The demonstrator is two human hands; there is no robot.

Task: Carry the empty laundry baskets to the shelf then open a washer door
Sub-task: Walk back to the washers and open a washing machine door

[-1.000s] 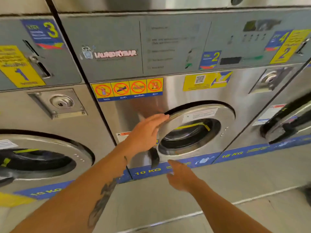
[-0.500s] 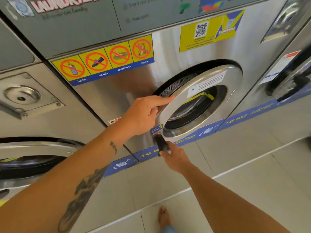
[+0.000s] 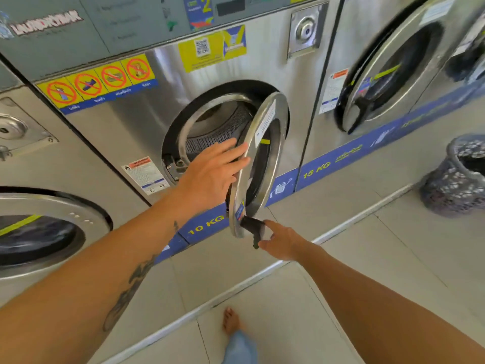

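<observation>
The middle steel washer, marked 2 and 10 KG, has its round chrome door [image 3: 273, 119] swung about halfway out on its right-side hinge. The perforated drum [image 3: 217, 127] shows behind it and looks empty. My left hand [image 3: 212, 174] lies flat with fingers spread against the door's inner left rim. My right hand [image 3: 283, 240] pinches the black door handle [image 3: 253, 228] at the door's lower edge. No shelf is in view.
A washer [image 3: 52, 227] with its door shut stands at the left. At the right a 15 KG washer [image 3: 388, 74] has its door ajar. A dark mesh laundry basket [image 3: 456, 177] sits on the tiled floor at far right. My bare foot [image 3: 231, 321] is below.
The door has swung from nearly shut to about halfway open. My right hand took hold of the black handle and pulled it outward. My left hand followed the rim.
</observation>
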